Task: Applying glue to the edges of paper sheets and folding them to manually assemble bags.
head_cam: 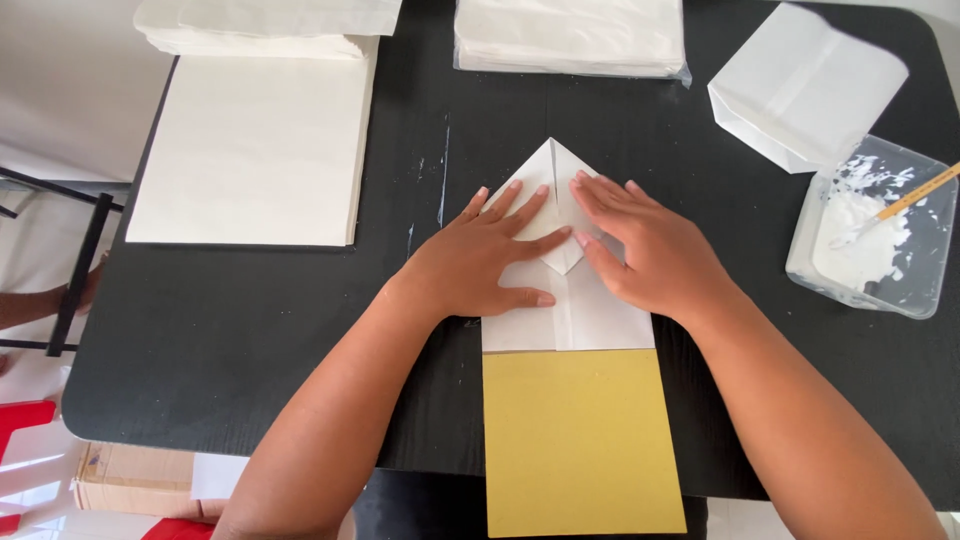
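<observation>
both hands lie flat and open, gripping nothing: the left hand (480, 262) and right hand (645, 250) press a white folded paper (560, 290) at mid-desk (250, 320), its lower part under a tan card (578, 440). to crease well, keep palms down and fingertips by the pointed flaps (glue tub (880, 235) apart, right).

Middle of folded white paper (560, 300) hidden under both hands, far paper stacks (570, 35) cut off by top edge, yellow card (580, 440) near end cut off below, stick (918, 193) tip buried in white paste, tabletop (250, 330) right corner out of view.
</observation>
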